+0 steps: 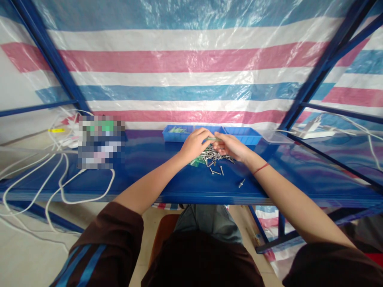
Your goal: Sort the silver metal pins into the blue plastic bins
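Note:
My left hand (196,142) and my right hand (232,146) meet above the middle of the table, fingers curled in. Between their fingertips runs a thin, pale green plastic piece (214,139); its exact kind is too small to tell. Just below the hands lies a pile of metal screws (220,154), several of them loose at its front. One separate metal fastener (241,183) rests nearer the table's front edge, to the right. Green plastic pieces (196,161) lie at the pile's left side, partly under my left hand.
Behind my hands stand blue bins, the left one (167,136) holding green pieces, the right one (253,139) beside a clear plastic lid (277,136). White cables (64,175) loop over the left end of the blue table (143,159). Blue metal posts frame both sides.

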Tool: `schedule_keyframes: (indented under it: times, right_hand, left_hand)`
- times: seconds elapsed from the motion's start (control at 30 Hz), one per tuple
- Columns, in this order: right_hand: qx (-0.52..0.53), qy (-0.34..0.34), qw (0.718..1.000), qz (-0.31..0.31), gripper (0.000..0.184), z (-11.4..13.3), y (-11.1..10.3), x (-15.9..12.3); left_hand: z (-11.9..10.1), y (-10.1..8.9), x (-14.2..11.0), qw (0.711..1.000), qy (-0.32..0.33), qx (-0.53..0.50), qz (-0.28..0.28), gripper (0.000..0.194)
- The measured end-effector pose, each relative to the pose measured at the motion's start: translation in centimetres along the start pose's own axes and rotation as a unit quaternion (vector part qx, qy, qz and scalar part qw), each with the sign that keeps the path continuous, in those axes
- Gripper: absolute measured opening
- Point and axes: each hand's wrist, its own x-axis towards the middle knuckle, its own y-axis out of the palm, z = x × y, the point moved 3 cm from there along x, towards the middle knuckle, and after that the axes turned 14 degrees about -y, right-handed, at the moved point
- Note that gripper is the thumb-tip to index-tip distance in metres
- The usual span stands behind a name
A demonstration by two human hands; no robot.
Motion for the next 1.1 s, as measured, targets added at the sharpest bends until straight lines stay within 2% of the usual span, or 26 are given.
schedule_keyframes:
  times: [0.1,0.2,0.23,0.3,0.4,0.47,0.5,0.6,0.67,0.73,0.8,0.87,0.93,1.1]
  right_hand:
    - [-0.017,-0.043,0.998,-0.033,0.039,-0.2,-0.6,0.3]
    - [-0.147,-0.125,0.978,-0.077,0.043,0.1,-1.8,0.3]
    - [-0.21,-0.162,0.96,-0.089,0.044,0.4,-2.1,0.3]
    - [-0.331,-0.233,0.909,-0.1,0.042,1.2,-2.2,-0.1]
    - [-0.431,-0.312,0.844,-0.068,0.034,2.1,-1.6,-0.7]
    - [-0.456,-0.35,0.818,-0.027,0.032,2.3,-1.0,-0.9]
    - [-0.465,-0.365,0.806,-0.008,0.032,2.4,-0.7,-0.9]
    - [-0.488,-0.392,0.78,0.005,0.036,2.9,-0.3,-1.0]
    - [-0.496,-0.385,0.778,-0.02,0.038,3.9,-0.5,-1.3]
    - [-0.497,-0.345,0.795,-0.036,0.035,5.1,-1.1,-2.0]
    - [-0.498,-0.274,0.823,-0.003,0.028,5.7,-1.8,-3.1]
    - [-0.506,-0.207,0.834,0.075,0.026,5.4,-2.3,-4.8]
    - [-0.529,-0.159,0.822,0.137,0.025,4.2,-2.6,-6.8]
    - [-0.594,-0.145,0.773,0.169,0.027,1.1,-2.0,-9.9]
  left_hand:
    - [0.0,0.1,0.0,1.0,0.011,0.013,-0.003,0.02]
    - [0.5,-0.3,0.3,0.997,-0.067,-0.036,-0.034,0.021]
    - [0.8,-0.4,0.5,0.991,-0.108,-0.066,-0.035,0.018]
    - [1.4,-0.2,0.7,0.969,-0.204,-0.139,-0.003,0.032]
    - [1.8,0.6,0.9,0.91,-0.311,-0.261,0.084,0.053]
    - [1.9,0.9,0.9,0.883,-0.328,-0.319,0.1,0.046]
    - [1.9,0.9,0.9,0.881,-0.321,-0.335,0.096,0.039]
    - [2.8,0.4,1.4,0.901,-0.291,-0.318,0.055,0.033]
    - [4.3,-0.6,1.9,0.926,-0.282,-0.251,-0.005,0.032]
    - [6.0,-1.9,2.3,0.951,-0.271,-0.129,-0.079,0.031]
    - [7.7,-2.9,2.5,0.961,-0.263,0.032,-0.081,0.03]
    - [9.3,-3.5,2.2,0.938,-0.299,0.161,-0.068,0.032]
    - [10.2,-3.8,1.8,0.923,-0.313,0.217,-0.054,0.041]
    - [10.2,-3.7,1.8,0.93,-0.295,0.218,-0.039,0.043]
